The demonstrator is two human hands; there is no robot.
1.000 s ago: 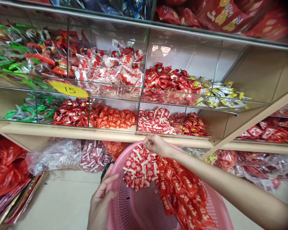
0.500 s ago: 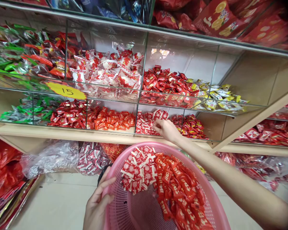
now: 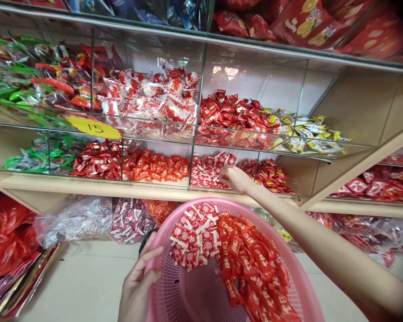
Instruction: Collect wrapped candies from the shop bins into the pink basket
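A pink plastic basket (image 3: 309, 286) is held at its left rim by my left hand (image 3: 139, 279), with the fingers over the edge. Inside lie red-and-white wrapped candies (image 3: 196, 237) on the left and orange-red wrapped candies (image 3: 255, 268) on the right. My right hand (image 3: 237, 179) reaches past the basket to the lower shelf. Its fingers are curled together at the front of a compartment of red-and-white candies (image 3: 204, 170). Whatever they hold, if anything, is hidden.
Glass-fronted shelves (image 3: 168, 191) hold several kinds of wrapped sweets in divided compartments. A yellow price tag (image 3: 93, 127) reading 15 hangs on the left. Under the shelf, clear plastic bags (image 3: 77, 219) and a red bag (image 3: 10, 232) lie on the tiled floor (image 3: 87, 277).
The view has shifted slightly. My right hand stays at the red-and-white candies, a touch further right in the picture. My left hand keeps its hold on the basket.
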